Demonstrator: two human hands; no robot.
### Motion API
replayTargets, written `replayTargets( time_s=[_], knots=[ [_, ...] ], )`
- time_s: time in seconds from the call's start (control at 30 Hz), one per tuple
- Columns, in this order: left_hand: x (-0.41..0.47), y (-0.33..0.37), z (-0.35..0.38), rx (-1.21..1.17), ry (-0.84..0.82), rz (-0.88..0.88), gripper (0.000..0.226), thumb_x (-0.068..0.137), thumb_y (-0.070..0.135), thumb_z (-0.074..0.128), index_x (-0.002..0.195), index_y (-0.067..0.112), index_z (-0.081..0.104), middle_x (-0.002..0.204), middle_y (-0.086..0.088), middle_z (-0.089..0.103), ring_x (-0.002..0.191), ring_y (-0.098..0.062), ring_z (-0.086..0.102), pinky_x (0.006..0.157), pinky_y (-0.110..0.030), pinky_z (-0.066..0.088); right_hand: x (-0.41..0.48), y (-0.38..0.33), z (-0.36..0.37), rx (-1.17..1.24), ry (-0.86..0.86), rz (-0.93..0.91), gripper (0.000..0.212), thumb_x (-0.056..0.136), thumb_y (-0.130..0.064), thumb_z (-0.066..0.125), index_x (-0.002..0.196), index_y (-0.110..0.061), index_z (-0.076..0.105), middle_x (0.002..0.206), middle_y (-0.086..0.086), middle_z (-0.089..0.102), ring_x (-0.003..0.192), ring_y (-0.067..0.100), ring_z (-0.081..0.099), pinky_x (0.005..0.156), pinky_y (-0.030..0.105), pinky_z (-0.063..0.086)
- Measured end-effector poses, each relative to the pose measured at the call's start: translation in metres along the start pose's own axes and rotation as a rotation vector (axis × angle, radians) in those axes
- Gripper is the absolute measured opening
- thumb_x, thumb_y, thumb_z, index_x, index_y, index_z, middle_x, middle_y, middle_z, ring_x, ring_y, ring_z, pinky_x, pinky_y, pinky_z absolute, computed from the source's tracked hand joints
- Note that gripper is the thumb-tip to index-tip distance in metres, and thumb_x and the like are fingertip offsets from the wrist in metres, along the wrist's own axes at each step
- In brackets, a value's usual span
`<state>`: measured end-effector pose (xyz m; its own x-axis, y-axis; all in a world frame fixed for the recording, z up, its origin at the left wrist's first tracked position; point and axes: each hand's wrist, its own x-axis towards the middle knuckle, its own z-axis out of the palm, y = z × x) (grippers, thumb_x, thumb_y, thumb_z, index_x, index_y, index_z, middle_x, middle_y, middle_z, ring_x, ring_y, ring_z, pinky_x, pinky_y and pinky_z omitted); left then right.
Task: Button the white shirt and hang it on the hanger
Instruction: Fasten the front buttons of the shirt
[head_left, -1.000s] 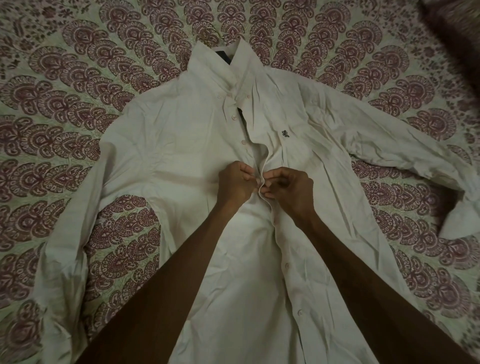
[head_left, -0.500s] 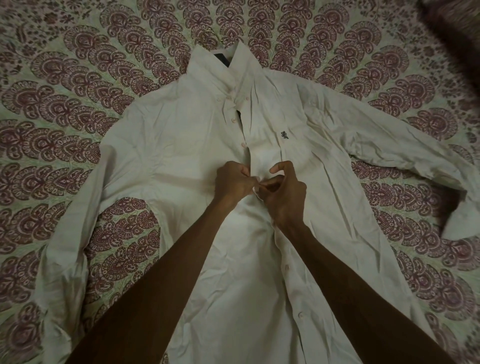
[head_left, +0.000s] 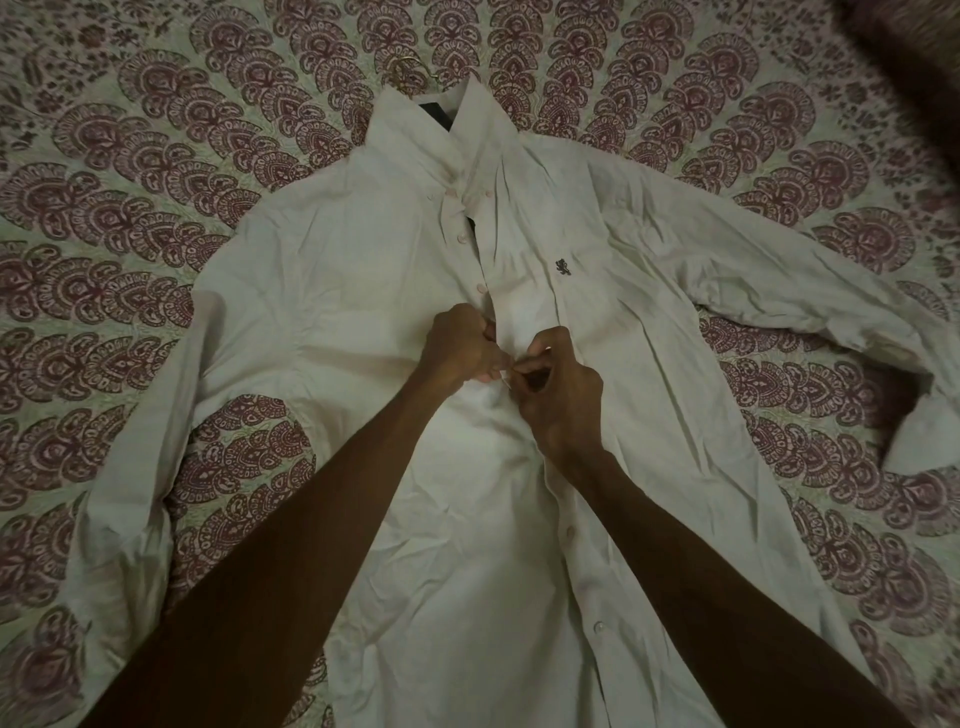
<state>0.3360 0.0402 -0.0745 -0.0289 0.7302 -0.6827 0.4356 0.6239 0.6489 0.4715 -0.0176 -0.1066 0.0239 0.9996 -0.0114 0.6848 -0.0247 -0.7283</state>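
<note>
Lying on a patterned bedspread (head_left: 156, 270), the white shirt (head_left: 337, 322) is spread flat, collar at the far side. We note the left hand (head_left: 457, 345) and right hand (head_left: 558, 397) mid-chest, each pinching a front edge, hands touching. Small dark crest (head_left: 562, 267) just beyond, right.

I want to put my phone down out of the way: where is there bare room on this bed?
Bare bedspread lies above the collar, in the pocket between sleeve and body of the white shirt on the left, and below the sleeve on the right. Crowded: mid-chest, where the left hand and right hand pinch its front edges.
</note>
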Motion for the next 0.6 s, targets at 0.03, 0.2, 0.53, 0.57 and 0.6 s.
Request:
replayTargets(
  time_s=[0.03,0.2,0.53,0.57,0.6],
  knots=[
    [-0.001,0.0,0.0,-0.008,0.01,0.007,0.018,0.065,-0.003,0.083,0.077,0.002,0.07,0.075,-0.02,0.073,0.068,-0.028,0.073,0.071,-0.04,0.062,0.0,0.0,0.001,0.009,0.002,0.003,0.037,0.081,-0.017,0.078,0.097,-0.024,0.045,0.073,-0.007,0.069,0.066,0.005,0.066,0.065,0.017,0.05],
    [-0.003,0.0,0.001,-0.044,0.042,-0.006,0.029,0.067,-0.002,0.082,0.087,0.003,0.061,0.077,-0.015,0.07,0.061,-0.023,0.069,0.067,-0.035,0.062,0.0,0.001,0.0,0.112,0.013,0.076,0.041,0.077,-0.015,0.082,0.097,-0.024,0.046,0.072,-0.01,0.071,0.066,0.001,0.067,0.069,0.013,0.052],
    [-0.001,-0.004,0.004,-0.12,0.045,-0.047,0.062,0.073,0.007,0.08,0.122,0.008,0.043,0.111,-0.016,0.061,0.086,-0.025,0.065,0.07,-0.033,0.057,0.017,0.007,-0.01,0.303,-0.038,0.21,0.05,0.068,-0.013,0.088,0.104,-0.009,0.053,0.075,-0.003,0.074,0.069,-0.001,0.07,0.068,0.007,0.05],
    [-0.001,-0.004,0.004,-0.121,0.044,-0.055,0.065,0.073,0.008,0.08,0.125,0.006,0.042,0.113,-0.016,0.06,0.09,-0.026,0.065,0.071,-0.033,0.057,0.019,0.007,-0.011,0.306,-0.047,0.216,0.05,0.068,-0.013,0.088,0.104,-0.009,0.053,0.075,-0.003,0.074,0.069,0.0,0.071,0.069,0.007,0.05],
    [-0.001,-0.003,0.003,-0.124,0.042,-0.061,0.066,0.073,0.007,0.08,0.127,0.006,0.041,0.113,-0.014,0.059,0.092,-0.026,0.065,0.069,-0.031,0.056,0.02,0.005,-0.011,0.306,-0.049,0.215,0.05,0.067,-0.012,0.088,0.103,-0.01,0.054,0.075,-0.003,0.074,0.069,0.0,0.071,0.069,0.009,0.051]
  ],
)
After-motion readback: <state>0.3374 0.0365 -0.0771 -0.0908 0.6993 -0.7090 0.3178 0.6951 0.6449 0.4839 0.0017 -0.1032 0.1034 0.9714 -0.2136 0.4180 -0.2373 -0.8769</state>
